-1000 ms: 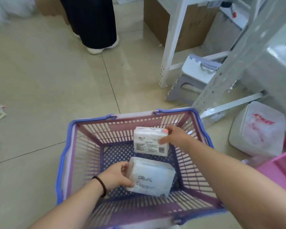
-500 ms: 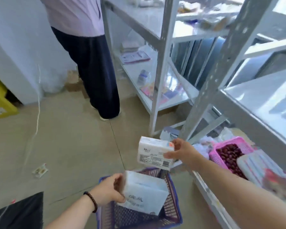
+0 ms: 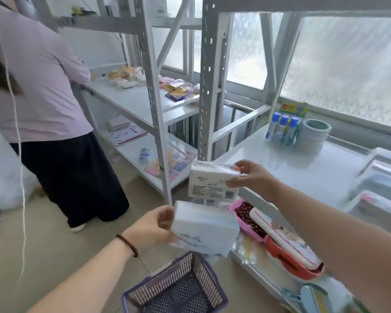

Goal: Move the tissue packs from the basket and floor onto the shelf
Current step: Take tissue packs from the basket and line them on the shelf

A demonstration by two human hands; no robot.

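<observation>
My left hand (image 3: 155, 225) grips a white tissue pack with blue print (image 3: 204, 229), held above the purple basket (image 3: 176, 290) on the floor. My right hand (image 3: 252, 177) holds a second white tissue pack (image 3: 212, 181) by its right end, upright, just off the front left corner of the white shelf (image 3: 291, 163). The pack hangs in the air beside the shelf edge, not resting on it. The part of the basket in view looks empty.
A person in a lilac top (image 3: 38, 86) stands at the left rack (image 3: 145, 102). On my shelf stand blue-capped bottles (image 3: 282, 129) and stacked tape rolls (image 3: 314, 136). Below are a pink tray of dark fruit (image 3: 246, 215) and an orange container (image 3: 289, 260).
Both hands lifted their tissue packs out of the basket and up toward the shelf. The view rose from the floor to the racks.
</observation>
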